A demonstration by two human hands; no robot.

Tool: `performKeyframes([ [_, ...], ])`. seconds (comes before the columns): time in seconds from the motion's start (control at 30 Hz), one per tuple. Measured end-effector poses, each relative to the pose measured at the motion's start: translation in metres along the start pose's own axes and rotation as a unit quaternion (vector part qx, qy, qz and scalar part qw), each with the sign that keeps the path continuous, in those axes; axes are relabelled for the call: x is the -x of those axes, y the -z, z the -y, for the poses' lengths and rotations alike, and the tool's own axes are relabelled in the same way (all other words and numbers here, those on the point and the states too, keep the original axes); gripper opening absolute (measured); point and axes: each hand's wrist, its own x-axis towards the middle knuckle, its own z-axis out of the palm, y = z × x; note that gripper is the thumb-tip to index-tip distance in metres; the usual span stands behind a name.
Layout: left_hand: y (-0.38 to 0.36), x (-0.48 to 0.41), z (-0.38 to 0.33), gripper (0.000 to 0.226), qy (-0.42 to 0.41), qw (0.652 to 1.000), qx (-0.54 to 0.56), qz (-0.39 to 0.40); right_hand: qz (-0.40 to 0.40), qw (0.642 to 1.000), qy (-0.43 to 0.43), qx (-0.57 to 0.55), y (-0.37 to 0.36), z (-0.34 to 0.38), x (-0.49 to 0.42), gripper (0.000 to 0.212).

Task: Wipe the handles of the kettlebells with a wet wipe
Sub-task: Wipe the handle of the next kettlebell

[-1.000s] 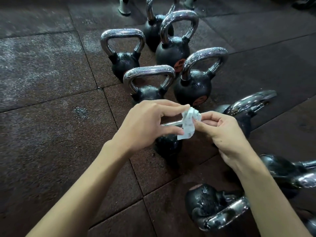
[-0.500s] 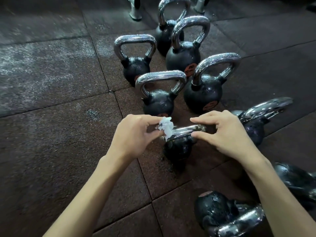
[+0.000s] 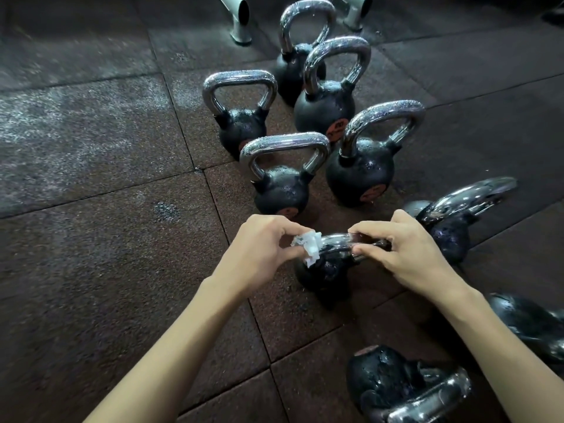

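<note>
A small black kettlebell (image 3: 323, 270) stands on the rubber floor in front of me, its chrome handle (image 3: 335, 241) running left to right. My left hand (image 3: 262, 248) pinches a crumpled white wet wipe (image 3: 308, 244) against the handle's left end. My right hand (image 3: 406, 248) grips the handle's right part between thumb and fingers. Several more black kettlebells with chrome handles stand upright behind, the nearest (image 3: 280, 184) just beyond my hands.
Kettlebells lie tipped at the right (image 3: 451, 221), the lower right (image 3: 403, 389) and the right edge (image 3: 531, 325). Two pale metal equipment feet (image 3: 239, 16) stand at the back. Bare rubber floor tiles (image 3: 91, 239) spread out to the left.
A second ago both hands held the wipe above the kettlebell. The left hand then took it down to the handle's left end, and the right hand closed on the handle.
</note>
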Motion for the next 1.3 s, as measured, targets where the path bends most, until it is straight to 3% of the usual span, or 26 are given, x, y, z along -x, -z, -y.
performKeyframes([
  [0.2, -0.02, -0.017, -0.023, 0.027, -0.038, 0.999, -0.001, -0.003, -0.014, 1.0, 0.01, -0.015, -0.009, 0.003, -0.001, 0.023],
  [0.43, -0.013, -0.005, -0.003, 0.036, 0.003, 0.997, 0.042, -0.062, -0.033, 0.999, 0.01, 0.008, -0.025, 0.018, -0.014, 0.026],
  [0.73, -0.012, -0.016, -0.004, 0.036, -0.008, 1.0, 0.002, -0.021, -0.038, 0.999, -0.038, -0.006, -0.019, 0.009, -0.011, 0.031],
  [0.9, -0.009, -0.011, 0.003, 0.033, -0.005, 0.998, 0.039, -0.04, -0.04, 0.997, -0.065, -0.028, -0.018, 0.009, -0.01, 0.031],
  [1.07, -0.012, -0.01, 0.002, 0.036, -0.021, 0.999, 0.007, -0.039, -0.034, 0.998, -0.056, -0.019, -0.02, 0.013, -0.007, 0.03],
  [1.3, -0.034, 0.013, 0.035, 0.035, 0.046, 0.975, 0.203, -0.084, -0.051, 0.994, -0.091, -0.04, -0.013, 0.01, 0.0, 0.032],
])
